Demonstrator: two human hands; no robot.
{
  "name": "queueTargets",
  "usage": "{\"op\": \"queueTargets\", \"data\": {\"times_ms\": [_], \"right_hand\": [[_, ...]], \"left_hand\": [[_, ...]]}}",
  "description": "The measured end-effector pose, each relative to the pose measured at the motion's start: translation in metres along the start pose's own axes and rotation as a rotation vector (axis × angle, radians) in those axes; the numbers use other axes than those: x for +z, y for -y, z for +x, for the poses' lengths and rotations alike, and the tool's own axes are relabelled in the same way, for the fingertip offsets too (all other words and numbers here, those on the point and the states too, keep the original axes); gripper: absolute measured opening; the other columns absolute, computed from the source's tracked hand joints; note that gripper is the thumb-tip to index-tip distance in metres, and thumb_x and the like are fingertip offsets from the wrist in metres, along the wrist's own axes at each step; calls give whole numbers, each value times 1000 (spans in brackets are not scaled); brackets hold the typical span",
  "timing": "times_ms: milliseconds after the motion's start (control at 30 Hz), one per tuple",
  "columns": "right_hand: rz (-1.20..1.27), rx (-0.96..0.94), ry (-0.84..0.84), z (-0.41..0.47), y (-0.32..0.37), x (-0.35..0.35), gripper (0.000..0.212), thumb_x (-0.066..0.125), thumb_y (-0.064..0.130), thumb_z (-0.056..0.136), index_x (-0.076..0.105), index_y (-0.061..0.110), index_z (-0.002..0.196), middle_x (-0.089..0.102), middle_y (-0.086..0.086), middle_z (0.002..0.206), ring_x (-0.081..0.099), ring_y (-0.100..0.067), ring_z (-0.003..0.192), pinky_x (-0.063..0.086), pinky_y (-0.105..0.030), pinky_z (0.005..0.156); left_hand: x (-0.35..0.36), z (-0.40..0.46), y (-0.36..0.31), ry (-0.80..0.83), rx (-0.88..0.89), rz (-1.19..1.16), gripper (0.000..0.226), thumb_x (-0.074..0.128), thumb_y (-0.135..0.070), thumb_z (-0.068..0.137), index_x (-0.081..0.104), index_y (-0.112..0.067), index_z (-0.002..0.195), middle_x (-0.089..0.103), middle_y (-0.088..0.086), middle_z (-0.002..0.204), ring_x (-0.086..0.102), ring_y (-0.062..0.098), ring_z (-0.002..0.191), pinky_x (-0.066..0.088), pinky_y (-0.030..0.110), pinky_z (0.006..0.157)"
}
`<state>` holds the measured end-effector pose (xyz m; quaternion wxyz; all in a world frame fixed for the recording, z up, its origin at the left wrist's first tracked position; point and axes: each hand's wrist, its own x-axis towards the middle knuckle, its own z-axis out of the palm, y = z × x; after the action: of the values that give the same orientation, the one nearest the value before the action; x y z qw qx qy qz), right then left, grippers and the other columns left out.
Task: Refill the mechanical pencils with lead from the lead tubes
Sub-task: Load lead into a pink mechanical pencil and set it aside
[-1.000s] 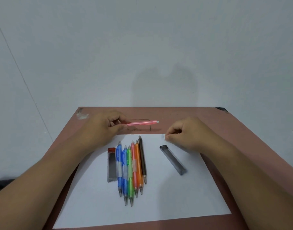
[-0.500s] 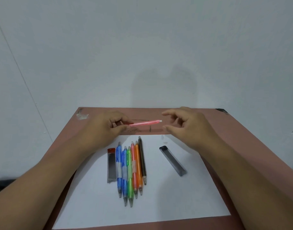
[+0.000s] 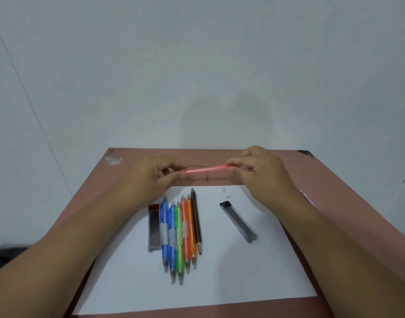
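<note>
You are holding a pink mechanical pencil point(image 3: 208, 169) above the far part of the brown table point(image 3: 334, 180), a little above the middle of the frame. Your left hand point(image 3: 155, 177) is pinching its left end between thumb and fingers, and your right hand point(image 3: 258, 171) is pinching its right end with curled fingertips, so the pencil is spanning the gap between both hands, tilted slightly up to the right.

Below your hands a white sheet of paper point(image 3: 219, 283) is lying on the table. Left of centre on it, six mechanical pencils are lying side by side with tips pointing toward the lower edge of the frame: two blue pencils point(image 3: 168, 235), a green pencil point(image 3: 179, 244), a pink-red pencil point(image 3: 185, 232), an orange pencil point(image 3: 191, 232) and a dark brown pencil point(image 3: 196, 221). Just beside the blue ones, on their left, a red-capped lead tube point(image 3: 154, 228) is lying parallel to them. Right of centre, well apart from the row, a dark lead tube point(image 3: 238, 221) is lying at a slant. A small white bit point(image 3: 228, 196), too small to identify, is sitting on the paper above it.
</note>
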<state>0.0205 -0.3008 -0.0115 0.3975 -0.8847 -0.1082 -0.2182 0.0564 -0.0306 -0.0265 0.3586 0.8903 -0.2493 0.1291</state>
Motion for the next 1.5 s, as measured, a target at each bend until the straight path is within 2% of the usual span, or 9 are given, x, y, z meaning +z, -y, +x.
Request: {"op": "queueTargets", "data": {"times_ms": [100,200,333,500,733,967,1133,1300,1500], "right_hand": [[74,59,4,2,-6,1,22,78,17,89,80,38,91,62,10,90,62,0,84,49,-18,78],[119,119,41,3,-11,5,17,76,17,91,82,32,95,66,5,92,68,-13,90,57,-39,89],[11,126,97,2,-14,10,15,72,19,93,82,30,98,66,8,90,62,-4,84,50,-28,80],[-104,104,177,3,-14,10,17,71,17,93,82,29,96,64,10,83,58,-4,82,49,-29,79],[-248,106,236,5,-20,13,19,64,20,97,78,33,101,58,13,94,56,-2,88,43,-20,77],[-199,103,187,3,-20,8,22,67,21,95,76,35,110,60,20,96,57,7,88,38,-10,74],[-246,103,221,1,1,-14,9,75,38,82,70,42,76,62,33,73,57,11,66,39,-18,60],[-478,221,548,-6,24,-21,49,74,75,55,65,29,71,58,21,58,49,-3,50,41,-26,53],[-505,257,620,-8,25,-16,56,73,66,57,64,14,74,53,8,59,45,-12,55,39,-32,57]], "left_hand": [[1,2,3,11,-28,18,12,67,-38,92,69,-48,97,65,-27,84,56,-13,88,43,14,62],[3,5,6,34,-45,21,12,69,-36,92,71,-48,92,68,-25,85,58,-9,86,44,17,65],[5,6,8,63,-52,18,19,69,-35,92,69,-52,86,66,-33,89,61,-7,85,48,16,64],[6,4,7,101,-69,22,17,65,-38,93,68,-53,85,67,-30,89,63,-5,84,57,21,63],[5,4,10,109,-88,-1,21,64,-29,97,72,-48,92,70,-25,91,63,-10,89,53,18,66],[4,6,11,99,-113,5,28,58,-19,101,74,-41,100,70,-26,96,58,-18,94,46,9,67],[3,5,9,65,-112,-20,23,61,-18,99,74,-36,104,68,-29,92,59,-19,91,48,8,70],[1,3,5,37,-89,-17,13,64,-35,95,71,-46,95,69,-28,91,60,-13,90,49,16,69],[-4,-1,-13,70,7,-12,7,61,-54,88,68,-52,90,63,-37,97,58,-13,93,44,12,63]]}}
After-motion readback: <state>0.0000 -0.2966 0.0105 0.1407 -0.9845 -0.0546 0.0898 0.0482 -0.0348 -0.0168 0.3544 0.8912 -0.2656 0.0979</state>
